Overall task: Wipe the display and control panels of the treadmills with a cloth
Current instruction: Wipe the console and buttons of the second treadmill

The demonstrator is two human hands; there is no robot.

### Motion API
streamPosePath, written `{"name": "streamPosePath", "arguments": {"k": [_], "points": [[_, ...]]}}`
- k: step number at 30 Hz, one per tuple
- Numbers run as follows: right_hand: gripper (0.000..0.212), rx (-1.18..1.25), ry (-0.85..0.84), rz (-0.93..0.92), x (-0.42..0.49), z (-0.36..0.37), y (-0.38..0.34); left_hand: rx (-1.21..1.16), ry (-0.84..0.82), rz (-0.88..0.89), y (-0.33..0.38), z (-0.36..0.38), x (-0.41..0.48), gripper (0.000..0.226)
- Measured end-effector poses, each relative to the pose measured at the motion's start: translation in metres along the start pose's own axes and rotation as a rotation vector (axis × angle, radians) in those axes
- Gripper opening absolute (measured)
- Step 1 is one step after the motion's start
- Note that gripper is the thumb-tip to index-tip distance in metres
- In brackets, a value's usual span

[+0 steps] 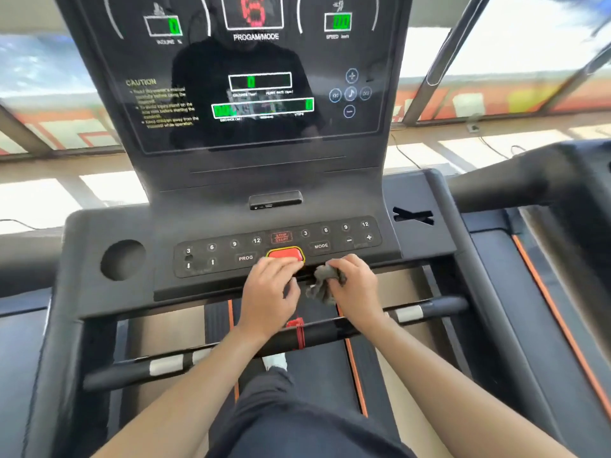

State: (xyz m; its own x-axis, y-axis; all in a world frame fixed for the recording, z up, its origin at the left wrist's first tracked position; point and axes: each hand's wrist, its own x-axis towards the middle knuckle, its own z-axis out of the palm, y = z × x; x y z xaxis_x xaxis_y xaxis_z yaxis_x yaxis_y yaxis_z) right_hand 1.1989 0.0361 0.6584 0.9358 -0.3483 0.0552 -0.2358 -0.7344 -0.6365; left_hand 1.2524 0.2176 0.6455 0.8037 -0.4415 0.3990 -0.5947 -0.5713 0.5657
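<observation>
Right hand (355,285) grasps a bunched cloth (325,283) at 6 o'clock of the panel (228,249); at the cloth's 9 o'clock, left hand (269,292) lies released on the red key (286,253).

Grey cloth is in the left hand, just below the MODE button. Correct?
No. The grey cloth is bunched in the right hand, not the left. The head view shows it just below the MODE button, as stated; the left hand holds no cloth, its fingers lying at the red button.
</observation>
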Motion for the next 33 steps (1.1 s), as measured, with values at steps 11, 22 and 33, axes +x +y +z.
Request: {"name": "streamPosePath", "arguments": {"k": [11,22,33], "points": [[0.03,-0.226,0.109,-0.265,-0.016,0.031,-0.023,0.395,-0.239,0.026,-0.027,-0.016,-0.003,0.06],[0.025,-0.222,0.211,-0.053,-0.01,-0.013,0.024,0.344,-0.153,0.034,-0.025,-0.01,-0.015,0.062],[0.035,-0.113,-0.02,-0.529,0.011,0.02,-0.01,0.297,-0.1,-0.021,-0.025,-0.008,-0.022,0.067]]}}
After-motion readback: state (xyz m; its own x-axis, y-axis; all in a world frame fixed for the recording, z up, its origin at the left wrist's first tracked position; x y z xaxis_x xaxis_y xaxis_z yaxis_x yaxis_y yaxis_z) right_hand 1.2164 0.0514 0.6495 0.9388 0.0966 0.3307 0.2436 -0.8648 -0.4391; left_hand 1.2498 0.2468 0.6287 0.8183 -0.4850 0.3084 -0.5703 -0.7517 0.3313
